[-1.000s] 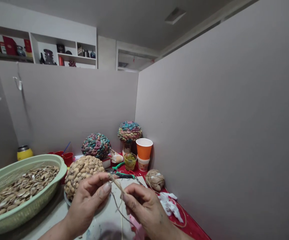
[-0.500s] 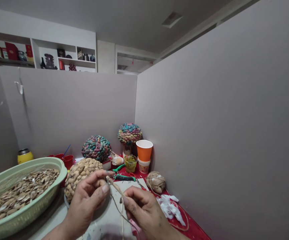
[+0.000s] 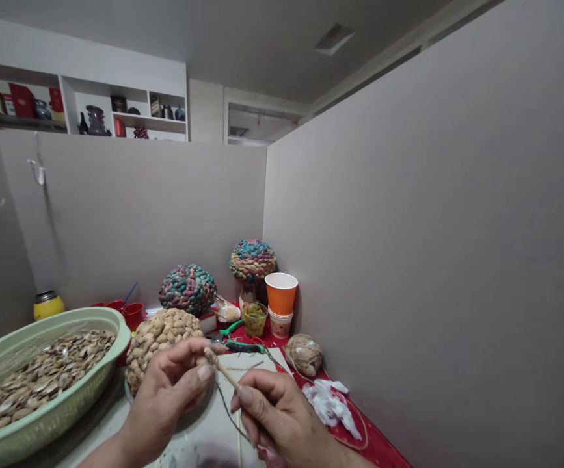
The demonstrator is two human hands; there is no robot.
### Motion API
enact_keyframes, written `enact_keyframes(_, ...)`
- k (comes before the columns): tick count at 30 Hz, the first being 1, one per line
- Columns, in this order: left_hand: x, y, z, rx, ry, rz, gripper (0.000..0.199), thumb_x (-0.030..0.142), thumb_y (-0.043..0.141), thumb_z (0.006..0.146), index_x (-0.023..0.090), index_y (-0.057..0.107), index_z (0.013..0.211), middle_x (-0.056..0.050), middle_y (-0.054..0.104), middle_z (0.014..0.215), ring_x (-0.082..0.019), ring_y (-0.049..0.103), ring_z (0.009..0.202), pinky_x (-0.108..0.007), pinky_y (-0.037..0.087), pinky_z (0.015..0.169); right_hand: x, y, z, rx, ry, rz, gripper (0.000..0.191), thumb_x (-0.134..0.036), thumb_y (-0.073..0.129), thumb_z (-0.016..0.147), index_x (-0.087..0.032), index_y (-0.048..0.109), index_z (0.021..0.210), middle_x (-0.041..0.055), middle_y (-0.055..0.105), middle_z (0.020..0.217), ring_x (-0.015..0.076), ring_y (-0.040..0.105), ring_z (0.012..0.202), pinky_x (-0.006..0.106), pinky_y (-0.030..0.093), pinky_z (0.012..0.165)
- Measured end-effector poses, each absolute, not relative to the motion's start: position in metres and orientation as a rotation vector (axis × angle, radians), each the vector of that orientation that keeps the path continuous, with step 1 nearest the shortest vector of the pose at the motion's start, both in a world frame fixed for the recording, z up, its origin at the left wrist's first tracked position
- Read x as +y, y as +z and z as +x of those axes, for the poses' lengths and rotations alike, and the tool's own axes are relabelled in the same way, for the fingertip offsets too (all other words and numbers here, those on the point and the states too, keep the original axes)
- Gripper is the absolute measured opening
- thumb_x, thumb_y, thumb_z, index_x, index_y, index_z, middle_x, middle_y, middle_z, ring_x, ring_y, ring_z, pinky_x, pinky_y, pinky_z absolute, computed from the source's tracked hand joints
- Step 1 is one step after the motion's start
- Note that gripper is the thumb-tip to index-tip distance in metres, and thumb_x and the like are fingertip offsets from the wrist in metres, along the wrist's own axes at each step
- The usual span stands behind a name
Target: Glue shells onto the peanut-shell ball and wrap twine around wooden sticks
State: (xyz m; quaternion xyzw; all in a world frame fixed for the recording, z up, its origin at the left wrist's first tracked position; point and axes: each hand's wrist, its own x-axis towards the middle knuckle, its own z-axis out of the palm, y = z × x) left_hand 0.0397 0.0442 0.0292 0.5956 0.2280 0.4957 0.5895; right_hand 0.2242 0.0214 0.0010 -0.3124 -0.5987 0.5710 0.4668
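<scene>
Step in hand, my read: close two-handed work on the wound end of a pale, twine-like strand (image 3: 226, 372). Strand sits between the hands, slanting from the left fingers down to the right fingers. Left hand (image 3: 157, 400): index and thumb parted slightly, coiled end of the strand in the gap between them; looks lightly held, can't confirm contact on both sides. Right hand (image 3: 289, 416): thumb and index closed in a pinch on the strand's lower end, other fingers curled under. Thin dark cord (image 3: 228, 411) hangs below the left fingertips and runs down toward the right fingers; where it attaches is hidden. Next move calls for, I'd judge, a firm right pinch and light left fingertip control at the coil, so the turns don't slip; loose cord kept out of the grip. Around the fingers: shell-covered ball (image 3: 157, 335) just behind the left hand, green basket (image 3: 86, 374) of shells farther left. Green-handled pliers (image 3: 245, 348) lie beyond the fingertips on the surface (image 3: 376, 435). Twine ball (image 3: 304, 355) is beyond the right hand, and crumpled white material (image 3: 328, 404) is to its right.
</scene>
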Motion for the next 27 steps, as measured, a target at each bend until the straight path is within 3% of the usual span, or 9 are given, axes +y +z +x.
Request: enact_keyframes(27,0.045,0.026,0.043,0.502,1.131,1.414,0.024,0.038,0.069,0.081,0.019,0.069,0.095,0.006,0.037,0.058,-0.004,0.025,0.048,-0.017,0.019,0.043,0.030,-0.009,0.226,-1.301,1.925,-0.425,0.046,-0.054,0.059,0.085,-0.011,0.060,0.070,-0.0057,0.051,0.039,0.0013,0.024,0.021,0.013,0.020,0.024)
